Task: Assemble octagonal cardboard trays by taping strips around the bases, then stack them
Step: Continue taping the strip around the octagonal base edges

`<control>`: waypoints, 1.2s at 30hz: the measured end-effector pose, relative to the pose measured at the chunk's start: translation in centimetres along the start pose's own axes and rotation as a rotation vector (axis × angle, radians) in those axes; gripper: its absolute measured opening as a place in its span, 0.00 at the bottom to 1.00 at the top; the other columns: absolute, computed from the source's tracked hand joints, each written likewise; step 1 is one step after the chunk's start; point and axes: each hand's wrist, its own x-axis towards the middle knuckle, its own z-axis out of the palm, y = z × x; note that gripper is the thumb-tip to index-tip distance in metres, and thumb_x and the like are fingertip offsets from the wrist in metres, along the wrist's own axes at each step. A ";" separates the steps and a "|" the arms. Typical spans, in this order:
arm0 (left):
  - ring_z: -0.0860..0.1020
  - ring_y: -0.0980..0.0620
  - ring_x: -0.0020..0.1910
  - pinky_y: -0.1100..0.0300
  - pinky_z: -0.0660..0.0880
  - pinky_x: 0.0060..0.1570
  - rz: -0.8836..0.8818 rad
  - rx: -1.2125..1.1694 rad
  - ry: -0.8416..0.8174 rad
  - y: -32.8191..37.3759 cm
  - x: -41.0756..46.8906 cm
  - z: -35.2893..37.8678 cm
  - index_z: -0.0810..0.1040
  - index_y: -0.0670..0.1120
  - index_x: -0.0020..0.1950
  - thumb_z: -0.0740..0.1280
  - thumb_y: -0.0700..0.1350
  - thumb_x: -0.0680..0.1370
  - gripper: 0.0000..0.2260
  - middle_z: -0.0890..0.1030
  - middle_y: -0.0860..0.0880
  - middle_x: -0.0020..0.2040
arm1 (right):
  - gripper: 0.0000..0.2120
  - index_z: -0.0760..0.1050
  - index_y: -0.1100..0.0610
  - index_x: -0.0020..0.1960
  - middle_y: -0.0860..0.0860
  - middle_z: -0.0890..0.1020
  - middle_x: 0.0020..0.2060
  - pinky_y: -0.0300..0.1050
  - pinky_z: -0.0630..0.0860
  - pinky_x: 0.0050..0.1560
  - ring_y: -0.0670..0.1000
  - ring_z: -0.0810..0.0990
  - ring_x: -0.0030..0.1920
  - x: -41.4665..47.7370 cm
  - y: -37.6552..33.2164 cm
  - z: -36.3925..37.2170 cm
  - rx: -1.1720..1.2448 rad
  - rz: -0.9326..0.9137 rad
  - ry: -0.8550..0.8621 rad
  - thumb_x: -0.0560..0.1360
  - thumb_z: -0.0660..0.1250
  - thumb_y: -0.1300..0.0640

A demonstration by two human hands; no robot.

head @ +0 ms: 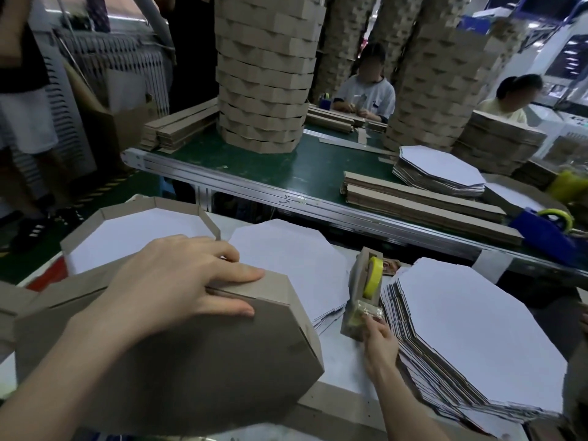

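My left hand [178,281] lies spread on an upturned brown octagonal tray [197,361], its fingers pressing the cardboard strip against the tray's upper edge. My right hand [378,342] reaches to the cardboard tape dispenser [362,300] with its yellow tape roll [374,276] and pinches the tape end at the dispenser's front. A finished tray [133,227] lies white side up behind my left hand. White octagonal bases lie in a pile in the middle [286,259] and in a thick stack at the right [477,342].
Beyond a metal rail, a green conveyor [311,167] carries a tall tower of stacked trays [264,74], bundles of cardboard strips [423,202], more octagonal bases [442,170] and a blue tape dispenser [547,230]. Two people sit across it; another person stands at the left.
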 end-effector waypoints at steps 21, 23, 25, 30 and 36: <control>0.78 0.53 0.43 0.57 0.76 0.37 0.084 0.042 0.132 -3.7 -6.3 0.0 0.73 0.55 0.70 0.49 0.74 0.74 0.35 0.79 0.56 0.48 | 0.26 0.64 0.44 0.70 0.51 0.84 0.34 0.38 0.78 0.40 0.48 0.80 0.35 -18.5 -12.4 9.7 -0.375 -0.386 -0.739 0.78 0.69 0.61; 0.78 0.53 0.43 0.59 0.74 0.37 0.065 0.050 0.146 -4.6 -7.3 0.0 0.73 0.55 0.70 0.49 0.74 0.74 0.35 0.79 0.56 0.49 | 0.33 0.57 0.45 0.75 0.52 0.84 0.35 0.38 0.77 0.39 0.47 0.79 0.34 -21.9 -13.9 10.6 -0.403 -0.374 -0.872 0.77 0.70 0.60; 0.78 0.53 0.44 0.61 0.71 0.38 0.037 0.049 0.152 -5.3 -8.1 -0.2 0.73 0.55 0.70 0.50 0.74 0.73 0.35 0.79 0.56 0.50 | 0.27 0.65 0.51 0.74 0.52 0.84 0.35 0.37 0.75 0.37 0.46 0.77 0.34 -25.1 -15.1 11.3 -0.425 -0.430 -0.928 0.77 0.69 0.59; 0.74 0.55 0.55 0.59 0.68 0.53 -0.010 0.019 0.068 -5.2 -9.5 -0.5 0.65 0.61 0.73 0.43 0.77 0.69 0.38 0.75 0.58 0.58 | 0.18 0.74 0.54 0.66 0.51 0.83 0.35 0.35 0.72 0.34 0.47 0.74 0.33 -29.6 -16.0 12.6 -0.500 -0.462 -1.006 0.77 0.69 0.61; 0.73 0.56 0.56 0.60 0.65 0.49 0.005 -0.052 0.082 -3.9 -9.4 -0.6 0.67 0.58 0.67 0.54 0.71 0.69 0.30 0.75 0.59 0.60 | 0.19 0.75 0.58 0.67 0.53 0.82 0.35 0.35 0.73 0.34 0.45 0.75 0.32 -30.7 -15.6 11.5 -0.652 -0.444 -0.966 0.77 0.70 0.60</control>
